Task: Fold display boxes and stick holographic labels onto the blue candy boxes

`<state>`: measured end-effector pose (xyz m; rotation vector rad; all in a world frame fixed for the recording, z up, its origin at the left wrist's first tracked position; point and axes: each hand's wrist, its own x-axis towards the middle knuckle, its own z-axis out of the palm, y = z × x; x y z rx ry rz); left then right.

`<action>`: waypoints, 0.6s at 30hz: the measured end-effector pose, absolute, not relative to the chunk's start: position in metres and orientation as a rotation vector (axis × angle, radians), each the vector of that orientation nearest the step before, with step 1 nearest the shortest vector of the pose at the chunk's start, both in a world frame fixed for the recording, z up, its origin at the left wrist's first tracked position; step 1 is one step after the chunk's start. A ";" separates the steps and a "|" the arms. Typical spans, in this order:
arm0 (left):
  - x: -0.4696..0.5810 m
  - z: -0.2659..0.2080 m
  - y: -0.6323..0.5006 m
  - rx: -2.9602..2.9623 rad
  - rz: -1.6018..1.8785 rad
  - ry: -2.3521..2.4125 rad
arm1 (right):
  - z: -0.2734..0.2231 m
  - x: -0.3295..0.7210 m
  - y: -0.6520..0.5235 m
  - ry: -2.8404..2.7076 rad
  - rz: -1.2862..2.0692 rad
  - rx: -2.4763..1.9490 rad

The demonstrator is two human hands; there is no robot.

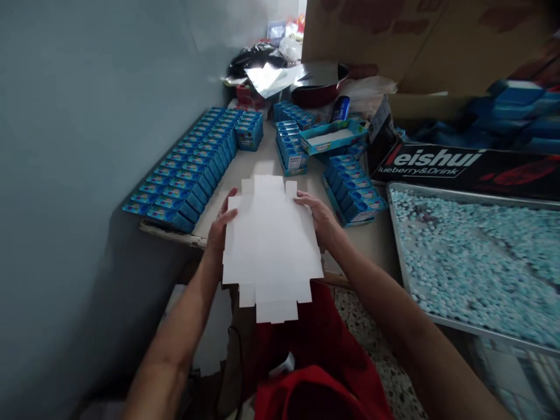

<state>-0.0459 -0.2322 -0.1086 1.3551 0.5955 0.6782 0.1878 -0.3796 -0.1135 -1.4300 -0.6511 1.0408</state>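
Observation:
A flat, unfolded carton blank [273, 245], white on the side facing me, is held up in front of my body at the table's near edge. My left hand [223, 224] grips its left edge, thumb on top and fingers mostly hidden beneath. On the opposite edge, my right hand [319, 219] has its fingertips over the upper right corner. Tabs and flaps stick out at the blank's far and near ends. Beyond it stand rows of small blue boxes [188, 166] on the left, and blue display trays filled with similar boxes [355, 189] on the right.
An open blue tray [332, 139] lies among the filled ones. To the right, a black carton [468, 169] holds blurred blue packs, beside a metal tray [396, 245] of pale blue pieces. A grey wall [87, 116] borders the left. Another person's blurred hand [540, 67] shows at upper right.

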 end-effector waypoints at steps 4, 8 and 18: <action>-0.031 -0.124 -0.252 1.313 0.660 0.684 | -0.126 0.184 -0.374 -0.831 0.701 -1.682; -0.011 -0.128 -0.249 1.351 0.570 0.832 | -0.117 0.183 -0.355 -1.372 0.448 -2.075; 0.013 -0.148 -0.238 1.557 0.798 0.806 | -0.114 0.179 -0.329 -1.579 0.347 -2.263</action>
